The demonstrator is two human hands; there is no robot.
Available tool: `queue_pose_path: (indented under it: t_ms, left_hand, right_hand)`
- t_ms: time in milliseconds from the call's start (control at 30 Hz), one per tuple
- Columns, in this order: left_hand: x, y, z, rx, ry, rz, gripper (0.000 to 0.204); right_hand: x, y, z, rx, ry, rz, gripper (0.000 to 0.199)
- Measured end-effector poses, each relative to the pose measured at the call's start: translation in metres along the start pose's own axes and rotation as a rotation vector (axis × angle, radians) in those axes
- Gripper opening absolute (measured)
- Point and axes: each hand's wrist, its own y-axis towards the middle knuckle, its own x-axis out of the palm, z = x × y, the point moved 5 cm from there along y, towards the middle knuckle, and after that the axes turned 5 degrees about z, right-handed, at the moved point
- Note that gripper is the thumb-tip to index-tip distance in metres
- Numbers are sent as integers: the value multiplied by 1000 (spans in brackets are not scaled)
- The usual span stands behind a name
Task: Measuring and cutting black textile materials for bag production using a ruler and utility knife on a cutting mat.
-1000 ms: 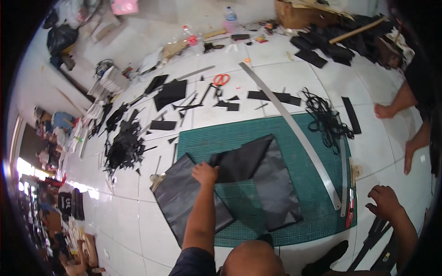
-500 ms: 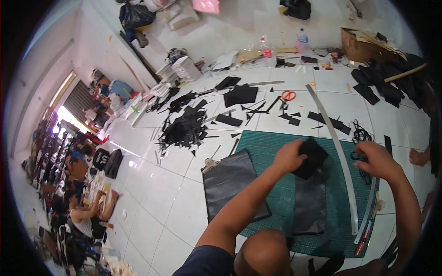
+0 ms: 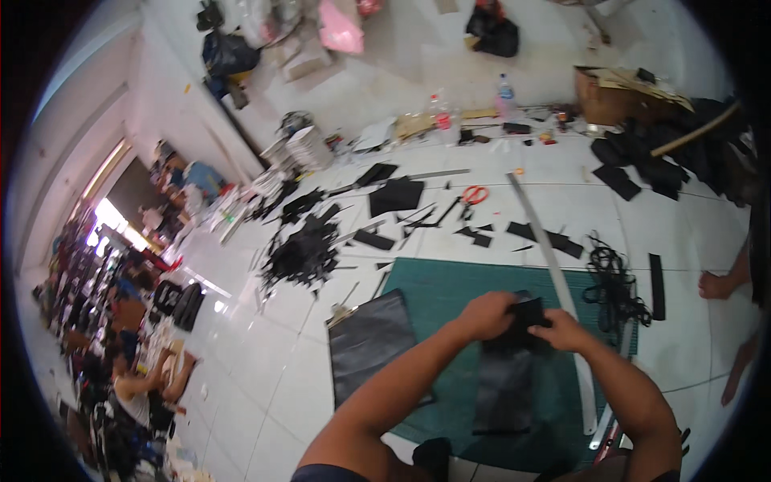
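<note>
Over the green cutting mat (image 3: 426, 281), both hands grip a small black piece of sheet material (image 3: 526, 315). My left hand (image 3: 487, 316) is closed on its left side, the fingers partly hidden behind it. At the right edge, my right hand (image 3: 565, 331) pinches it between thumb and fingers. Below the piece a long black strip of sheet material (image 3: 503, 398) lies flat on the mat. A long metal ruler (image 3: 554, 257) crosses the mat just right of my right hand. Left of my left arm lies a clipboard-like board with a black sheet (image 3: 371, 345), overlapping the mat.
A tangle of black cord (image 3: 612, 281) lies beyond the ruler. Orange-handled scissors (image 3: 475, 194) and a heap of black offcuts (image 3: 301, 255) are on the tiled floor. A cardboard box (image 3: 602, 98) stands by the wall. Another person's bare foot (image 3: 715, 284) is at the right.
My right hand has left the black cord and moved left onto the black piece. My left hand has brought that piece lower in the view. The head view has shifted.
</note>
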Motion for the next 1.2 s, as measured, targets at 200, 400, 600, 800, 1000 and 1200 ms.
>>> queue_pose_path:
  t_ms: [200, 400, 600, 800, 1000, 1200]
  left_hand:
    - [5, 37, -9, -171, -254, -205, 29]
    - [1, 43, -2, -14, -119, -148, 24]
    - [-33, 17, -60, -317, -245, -153, 24]
    - [-40, -1, -84, -458, -517, -133, 22]
    - [-31, -6, -107, -459, -793, -116, 17]
    - [-33, -20, -110, -589, -1021, -72, 18]
  right_hand:
    - [-21, -16, 42, -6, -41, 124, 37]
    - [-23, -8, 45, 140, 25, 129, 40]
    - [20, -4, 36, 133, 342, 59, 33]
    - [30, 13, 18, 21, 218, 124, 28]
    - [26, 20, -22, -85, 206, 254, 31]
    - [27, 18, -46, -104, -15, 472, 31]
